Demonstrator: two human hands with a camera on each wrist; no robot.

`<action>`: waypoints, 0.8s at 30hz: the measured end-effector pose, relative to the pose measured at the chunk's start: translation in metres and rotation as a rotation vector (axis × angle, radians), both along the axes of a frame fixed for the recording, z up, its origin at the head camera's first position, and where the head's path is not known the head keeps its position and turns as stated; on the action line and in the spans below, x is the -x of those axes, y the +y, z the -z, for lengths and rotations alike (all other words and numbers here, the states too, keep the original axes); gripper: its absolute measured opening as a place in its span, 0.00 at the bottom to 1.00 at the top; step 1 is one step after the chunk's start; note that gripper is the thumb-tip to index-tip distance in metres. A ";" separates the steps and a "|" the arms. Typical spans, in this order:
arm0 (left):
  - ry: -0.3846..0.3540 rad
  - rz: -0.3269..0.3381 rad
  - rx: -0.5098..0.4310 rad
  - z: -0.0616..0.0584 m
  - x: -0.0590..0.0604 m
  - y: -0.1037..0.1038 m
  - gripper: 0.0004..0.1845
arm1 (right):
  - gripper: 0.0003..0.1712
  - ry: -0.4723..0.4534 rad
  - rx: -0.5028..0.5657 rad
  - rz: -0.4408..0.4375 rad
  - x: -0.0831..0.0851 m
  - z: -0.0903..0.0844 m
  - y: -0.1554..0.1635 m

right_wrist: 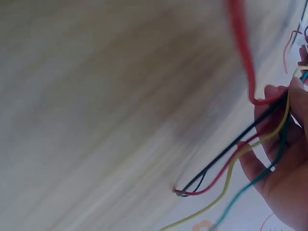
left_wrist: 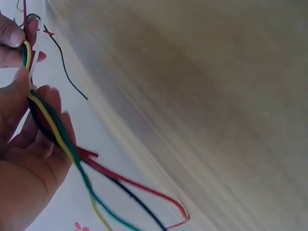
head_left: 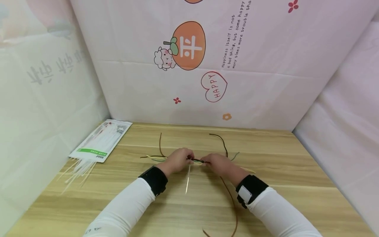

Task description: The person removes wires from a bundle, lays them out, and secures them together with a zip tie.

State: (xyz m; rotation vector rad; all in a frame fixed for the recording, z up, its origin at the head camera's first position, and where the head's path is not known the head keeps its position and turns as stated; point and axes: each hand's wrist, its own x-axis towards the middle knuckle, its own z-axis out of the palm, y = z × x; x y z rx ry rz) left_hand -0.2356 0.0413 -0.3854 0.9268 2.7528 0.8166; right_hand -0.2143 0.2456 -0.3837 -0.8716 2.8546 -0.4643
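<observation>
A bundle of thin wires (head_left: 197, 161) in red-brown, black, yellow and green stretches between both hands above the wooden table. My left hand (head_left: 179, 159) pinches the bundle on the left, with loose ends fanning past it. A short way to the right, my right hand (head_left: 218, 163) pinches the same bundle between thumb and fingers. Close to the left fingertips, a white cable tie (head_left: 188, 181) hangs from the bundle; its tail points toward me. In the left wrist view the green wire (left_wrist: 62, 122) and yellow wire cross the left palm. A red wire (right_wrist: 245, 57) bends away from the right fingers.
At the left of the table (head_left: 133, 204) lies an opened packet (head_left: 99, 140), with several white cable ties (head_left: 78, 171) sticking out. A long red-brown wire (head_left: 234, 200) curves toward the front edge. Printed cloth walls (head_left: 254, 98) enclose the back and sides.
</observation>
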 end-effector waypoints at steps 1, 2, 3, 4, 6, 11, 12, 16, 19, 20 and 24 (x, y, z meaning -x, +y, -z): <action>-0.005 0.000 0.004 0.001 0.000 0.000 0.03 | 0.14 0.019 -0.013 0.002 -0.001 0.001 -0.001; -0.013 -0.002 0.006 0.002 -0.001 -0.001 0.04 | 0.14 0.035 -0.026 0.006 -0.001 0.002 -0.001; -0.018 -0.001 0.007 0.003 -0.001 -0.002 0.04 | 0.14 0.046 -0.035 0.015 -0.002 0.003 -0.002; -0.020 0.003 0.006 0.004 -0.001 -0.002 0.04 | 0.13 0.059 -0.048 0.019 -0.002 0.004 -0.002; -0.021 0.009 0.005 0.004 -0.001 -0.003 0.04 | 0.13 0.076 -0.063 0.022 -0.002 0.005 -0.002; -0.030 0.031 0.025 0.006 0.001 -0.005 0.04 | 0.11 0.115 -0.080 0.009 -0.003 0.008 -0.003; -0.032 0.037 0.031 0.006 0.001 -0.006 0.04 | 0.10 0.121 -0.083 0.009 -0.002 0.009 -0.002; -0.030 0.033 0.076 0.009 0.004 -0.010 0.04 | 0.07 0.173 -0.113 0.028 -0.001 0.015 0.000; -0.016 0.029 0.103 0.011 0.006 -0.015 0.04 | 0.07 0.222 -0.125 0.025 -0.001 0.019 0.003; -0.011 0.030 0.110 0.011 0.007 -0.016 0.04 | 0.08 0.233 -0.125 0.022 -0.001 0.020 0.004; 0.006 0.043 0.126 0.012 0.007 -0.020 0.06 | 0.09 0.274 -0.125 -0.010 -0.001 0.023 0.004</action>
